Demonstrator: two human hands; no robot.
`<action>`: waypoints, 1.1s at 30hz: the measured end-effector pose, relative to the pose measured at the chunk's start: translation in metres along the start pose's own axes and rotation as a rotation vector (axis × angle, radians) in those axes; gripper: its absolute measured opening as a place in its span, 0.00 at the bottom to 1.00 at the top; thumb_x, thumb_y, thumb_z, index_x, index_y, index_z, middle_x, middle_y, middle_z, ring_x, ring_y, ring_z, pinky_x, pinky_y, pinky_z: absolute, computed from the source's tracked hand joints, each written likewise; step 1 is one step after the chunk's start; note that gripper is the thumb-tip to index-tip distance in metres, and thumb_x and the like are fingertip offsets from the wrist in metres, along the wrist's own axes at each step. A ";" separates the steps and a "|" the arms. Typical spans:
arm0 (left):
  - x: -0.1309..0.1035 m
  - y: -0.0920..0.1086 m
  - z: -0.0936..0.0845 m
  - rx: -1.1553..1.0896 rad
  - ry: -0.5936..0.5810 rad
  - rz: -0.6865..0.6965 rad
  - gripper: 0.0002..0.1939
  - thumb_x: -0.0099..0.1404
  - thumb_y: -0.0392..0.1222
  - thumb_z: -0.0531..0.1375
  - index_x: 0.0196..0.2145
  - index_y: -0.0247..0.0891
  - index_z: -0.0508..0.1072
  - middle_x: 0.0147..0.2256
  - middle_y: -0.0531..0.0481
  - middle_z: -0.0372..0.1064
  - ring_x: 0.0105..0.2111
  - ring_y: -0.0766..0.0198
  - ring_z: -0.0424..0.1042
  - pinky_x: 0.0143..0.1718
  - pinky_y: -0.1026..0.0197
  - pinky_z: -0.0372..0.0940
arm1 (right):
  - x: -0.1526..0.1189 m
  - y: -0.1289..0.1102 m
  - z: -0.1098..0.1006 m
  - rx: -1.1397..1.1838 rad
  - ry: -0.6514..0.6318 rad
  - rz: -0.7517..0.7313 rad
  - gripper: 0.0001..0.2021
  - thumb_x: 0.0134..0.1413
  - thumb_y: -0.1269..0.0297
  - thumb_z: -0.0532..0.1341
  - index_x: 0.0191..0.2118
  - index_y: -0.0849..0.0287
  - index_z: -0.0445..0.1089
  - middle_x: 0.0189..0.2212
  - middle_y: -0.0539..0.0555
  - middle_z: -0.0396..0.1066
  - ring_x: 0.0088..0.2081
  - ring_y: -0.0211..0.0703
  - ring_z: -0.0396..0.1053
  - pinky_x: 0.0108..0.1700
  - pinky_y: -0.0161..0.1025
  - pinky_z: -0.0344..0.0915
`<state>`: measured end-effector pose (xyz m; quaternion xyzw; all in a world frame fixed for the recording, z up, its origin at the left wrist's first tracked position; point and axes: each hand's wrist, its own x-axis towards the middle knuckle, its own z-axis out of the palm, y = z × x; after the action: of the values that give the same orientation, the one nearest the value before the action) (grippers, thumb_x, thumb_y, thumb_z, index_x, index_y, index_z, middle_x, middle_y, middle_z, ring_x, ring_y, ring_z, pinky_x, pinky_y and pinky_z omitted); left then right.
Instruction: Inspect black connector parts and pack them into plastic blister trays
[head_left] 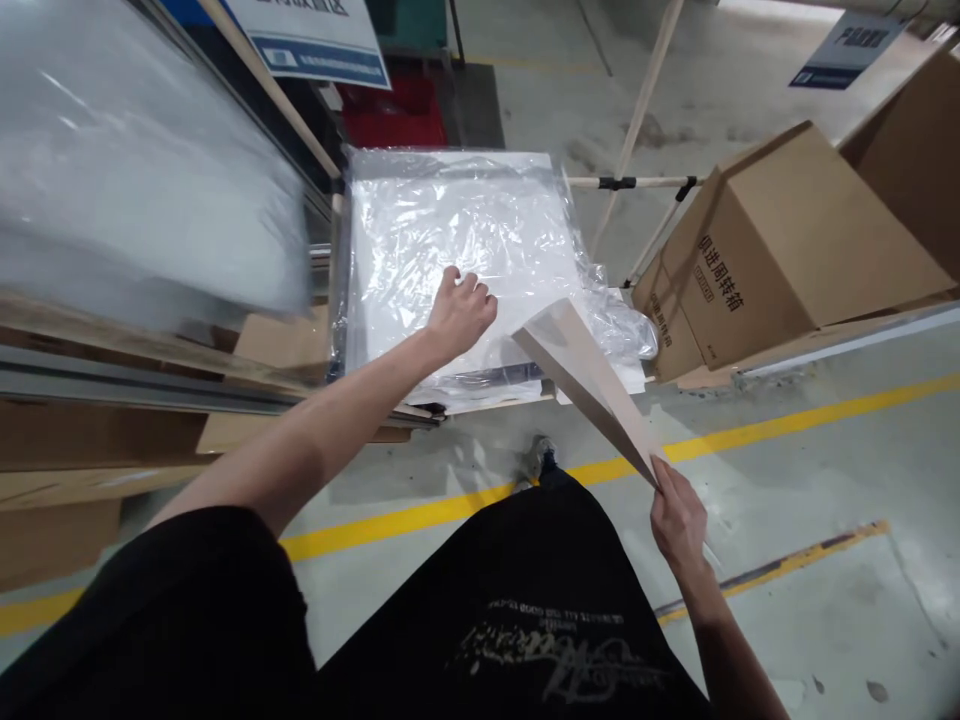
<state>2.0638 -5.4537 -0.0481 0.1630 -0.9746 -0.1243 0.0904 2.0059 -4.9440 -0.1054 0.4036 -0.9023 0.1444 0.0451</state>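
My right hand (679,515) grips the near end of a folded cardboard piece (589,375), long and narrow, with pale bent-up sides. Its far end reaches toward a stack of white sheets (491,165) covered by clear plastic film (480,225). Over the front of this film is my left hand (463,312), its fingers bent but spread apart, with nothing visible in them. Whether those fingertips touch the film I cannot tell. Loose, crumpled film bunches at the stack's right side.
Large brown cartons (772,250) stand at the right. A rack (247,385) on the left bears a plastic-wrapped bundle (150,170) and flat cardboard. Pale poles (645,90) frame the stack. Hanging signs (311,35) and a yellow floor line (787,420) are in view.
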 end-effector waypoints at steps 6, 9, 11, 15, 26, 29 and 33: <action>0.011 0.004 -0.035 -0.121 0.171 -0.143 0.16 0.73 0.45 0.51 0.36 0.41 0.77 0.38 0.41 0.78 0.44 0.47 0.73 0.54 0.37 0.64 | 0.014 -0.006 -0.031 -0.072 -0.047 -0.121 0.29 0.67 0.77 0.50 0.70 0.55 0.66 0.56 0.60 0.79 0.54 0.52 0.77 0.56 0.49 0.76; 0.019 0.006 -0.047 -0.350 0.226 -0.239 0.13 0.72 0.47 0.54 0.38 0.38 0.76 0.37 0.42 0.77 0.37 0.54 0.72 0.45 0.46 0.68 | 0.022 -0.012 -0.043 -0.136 -0.061 -0.176 0.31 0.65 0.80 0.50 0.70 0.57 0.65 0.57 0.59 0.79 0.55 0.54 0.76 0.57 0.50 0.73; 0.023 0.008 -0.054 -0.461 0.257 -0.269 0.12 0.72 0.45 0.54 0.36 0.38 0.75 0.33 0.44 0.74 0.34 0.57 0.71 0.42 0.50 0.68 | 0.026 -0.016 -0.048 -0.185 -0.053 -0.192 0.31 0.65 0.80 0.50 0.70 0.57 0.66 0.57 0.59 0.78 0.55 0.54 0.75 0.58 0.50 0.72; 0.014 0.026 -0.070 -0.448 0.289 -0.118 0.12 0.72 0.43 0.54 0.33 0.37 0.72 0.35 0.44 0.72 0.38 0.56 0.72 0.46 0.51 0.69 | 0.036 -0.029 -0.056 -0.224 -0.036 -0.193 0.29 0.66 0.79 0.50 0.69 0.57 0.67 0.57 0.58 0.79 0.54 0.53 0.75 0.56 0.48 0.71; -0.046 0.040 -0.097 -0.244 0.641 -0.072 0.11 0.76 0.43 0.52 0.40 0.42 0.73 0.46 0.42 0.75 0.50 0.50 0.72 0.54 0.45 0.68 | 0.062 -0.048 -0.080 -0.049 -0.096 0.132 0.22 0.72 0.60 0.51 0.60 0.59 0.76 0.43 0.62 0.83 0.40 0.54 0.80 0.39 0.44 0.71; -0.031 0.039 -0.097 -0.279 0.631 -0.024 0.10 0.76 0.44 0.54 0.40 0.42 0.73 0.49 0.42 0.76 0.53 0.49 0.72 0.57 0.43 0.67 | 0.068 -0.064 -0.083 -0.017 -0.176 0.083 0.22 0.72 0.60 0.51 0.60 0.58 0.76 0.43 0.61 0.83 0.39 0.53 0.80 0.40 0.43 0.71; 0.001 0.061 -0.101 -0.444 0.644 0.027 0.11 0.78 0.41 0.51 0.41 0.40 0.73 0.51 0.41 0.76 0.54 0.53 0.74 0.56 0.47 0.69 | 0.074 -0.093 -0.080 -0.107 -0.158 -0.010 0.23 0.69 0.67 0.50 0.61 0.55 0.75 0.45 0.59 0.83 0.42 0.51 0.80 0.39 0.41 0.70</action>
<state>2.0670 -5.4195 0.0648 0.1575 -0.8477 -0.2736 0.4264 2.0226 -5.0318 0.0060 0.4152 -0.9075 0.0633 -0.0041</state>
